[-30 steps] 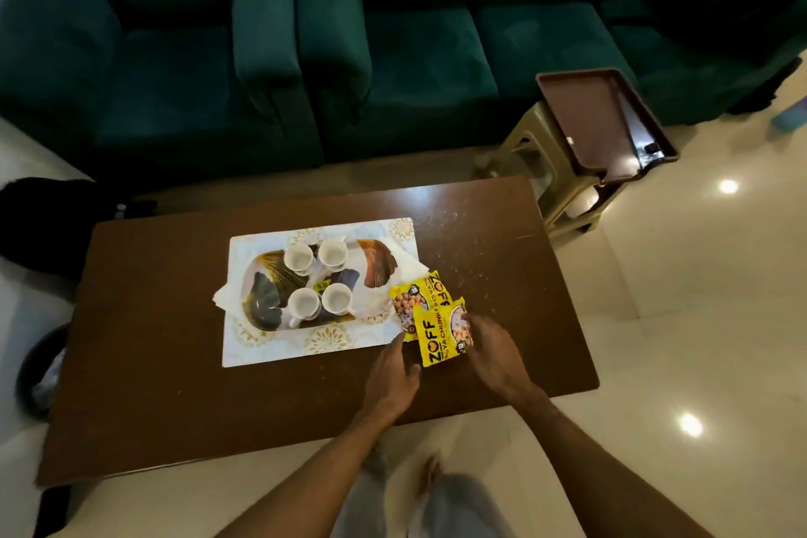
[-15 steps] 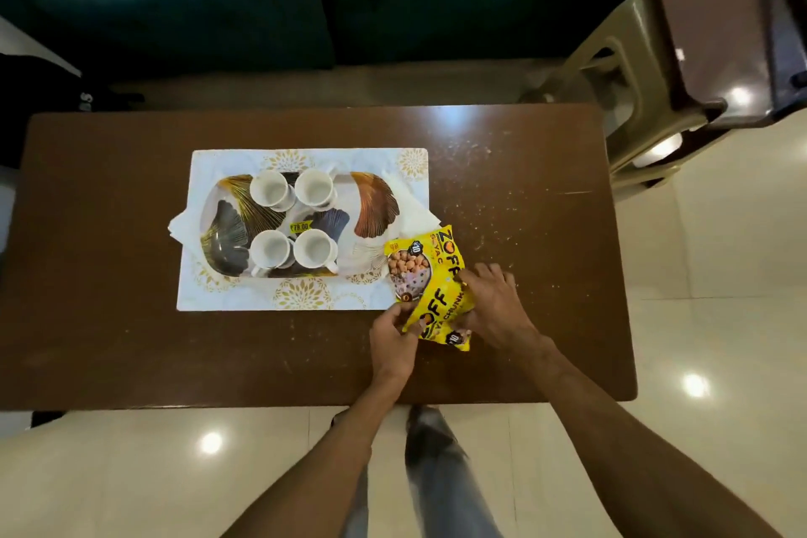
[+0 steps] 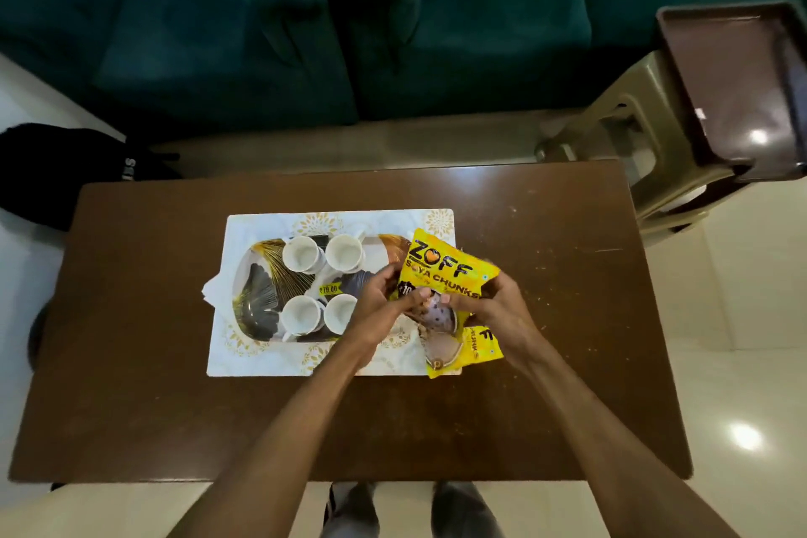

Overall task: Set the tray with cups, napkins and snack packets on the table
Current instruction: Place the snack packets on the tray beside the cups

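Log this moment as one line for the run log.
left hand: holds snack packet | right hand: holds same packet | second packet: below right hand | four cups: on tray

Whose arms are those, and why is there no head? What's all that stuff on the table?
There is no machine here. The camera sits on a person's head and looks down, so you see only their arms reaching forward. The left hand and the right hand both pinch a yellow snack packet above the brown table. A second yellow packet shows just below it. On the table lies a white mat, and on it a patterned tray carries four white cups. A white napkin peeks out on the left. Behind the table are a green sofa and a stool holding another brown tray.
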